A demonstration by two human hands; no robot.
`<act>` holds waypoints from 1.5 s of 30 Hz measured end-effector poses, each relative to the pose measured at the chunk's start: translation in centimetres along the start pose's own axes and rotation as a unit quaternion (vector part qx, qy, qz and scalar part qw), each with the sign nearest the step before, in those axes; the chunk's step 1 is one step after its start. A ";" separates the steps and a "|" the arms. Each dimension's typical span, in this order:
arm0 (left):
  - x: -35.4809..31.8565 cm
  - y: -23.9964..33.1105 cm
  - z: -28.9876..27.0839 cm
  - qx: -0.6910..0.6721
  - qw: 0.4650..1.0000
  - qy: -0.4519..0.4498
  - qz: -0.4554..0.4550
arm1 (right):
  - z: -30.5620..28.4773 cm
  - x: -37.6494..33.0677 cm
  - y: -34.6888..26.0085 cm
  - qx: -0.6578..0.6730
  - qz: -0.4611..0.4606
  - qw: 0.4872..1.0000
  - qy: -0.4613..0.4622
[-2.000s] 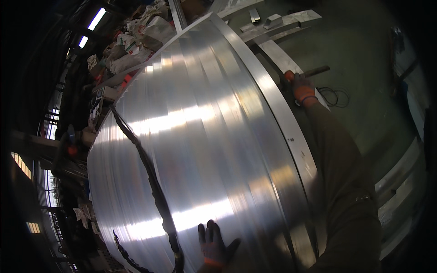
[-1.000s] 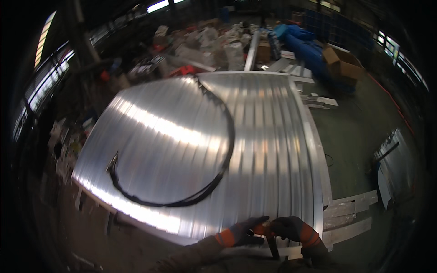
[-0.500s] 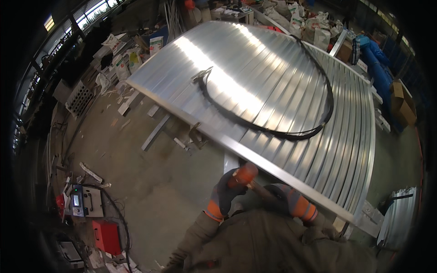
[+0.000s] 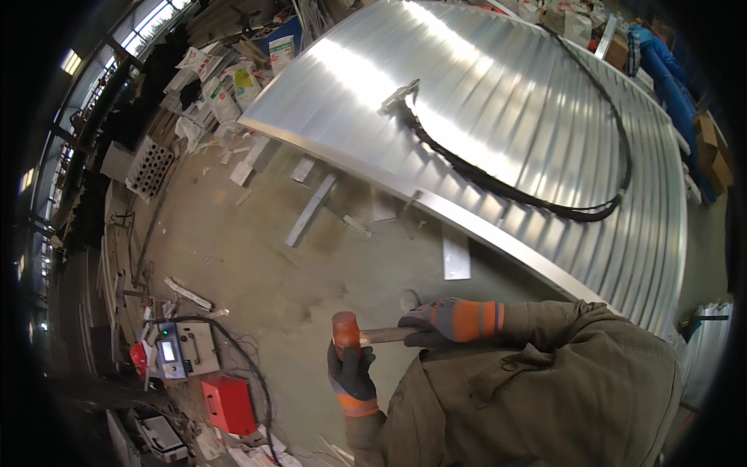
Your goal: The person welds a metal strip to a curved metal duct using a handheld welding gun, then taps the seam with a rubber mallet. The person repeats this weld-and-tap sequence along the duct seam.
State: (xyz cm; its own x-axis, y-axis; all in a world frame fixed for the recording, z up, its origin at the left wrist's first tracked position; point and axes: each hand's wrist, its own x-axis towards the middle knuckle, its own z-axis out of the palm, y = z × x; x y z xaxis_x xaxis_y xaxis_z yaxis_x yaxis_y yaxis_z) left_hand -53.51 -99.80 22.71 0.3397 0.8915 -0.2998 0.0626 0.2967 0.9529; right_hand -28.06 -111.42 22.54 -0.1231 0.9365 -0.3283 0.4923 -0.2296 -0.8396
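Observation:
A mallet [image 4: 366, 335] with an orange-red head and a short handle is held in front of my chest, above the concrete floor. My right hand [image 4: 445, 321], in a dark glove with an orange cuff, grips the handle. In a matching glove, my left hand [image 4: 351, 372] cups the mallet head from below. Beyond my hands lies a large ribbed, shiny metal sheet [image 4: 498, 93]; its near edge runs diagonally just past my right sleeve. On the sheet rests a looped black cable [image 4: 545, 204].
Loose metal strips [image 4: 311, 208] and a small plate [image 4: 456, 257] lie on the floor by the sheet's edge. A grey device with a small screen [image 4: 177, 349] and a red box [image 4: 229, 403] stand at lower left, with cables. Bags and clutter pile up at upper left.
The view has swung down and left, so the sheet now sits higher and to the right. My hands have come off the sheet's edge and the mallet now shows between them.

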 end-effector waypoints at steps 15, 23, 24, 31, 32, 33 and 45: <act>28.7 8.4 -3.4 0.020 0.994 -0.078 -0.070 | -11.1 24.2 -1.2 -0.001 0.029 0.998 0.053; 41.4 11.3 4.6 0.138 0.945 -0.275 -0.113 | -16.5 24.4 2.3 0.089 0.093 0.972 0.195; 42.9 11.7 5.7 0.144 0.936 -0.302 -0.109 | -17.3 24.8 2.1 0.106 0.111 0.967 0.202; 55.4 13.8 12.9 0.253 0.835 -0.489 0.016 | -24.3 30.3 1.4 0.170 0.205 0.932 0.247; 57.8 14.0 13.4 0.260 0.825 -0.498 -0.056 | -25.1 31.2 1.5 0.190 0.178 0.920 0.293; 60.6 14.0 13.7 0.244 0.832 -0.489 -0.096 | -26.0 32.2 2.0 0.201 0.216 0.911 0.290; 93.3 9.6 23.1 0.408 0.827 -0.366 -0.120 | -30.9 37.3 6.3 0.249 0.335 0.817 0.398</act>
State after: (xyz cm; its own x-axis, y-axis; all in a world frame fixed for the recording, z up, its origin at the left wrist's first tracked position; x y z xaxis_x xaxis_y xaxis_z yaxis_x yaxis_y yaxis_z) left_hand 0.45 -21.67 4.88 0.6846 0.3049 -0.6621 0.7223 -0.1622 0.6723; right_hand -2.92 -69.71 18.33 0.7276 0.3865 -0.5667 -0.2167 -0.6543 -0.7245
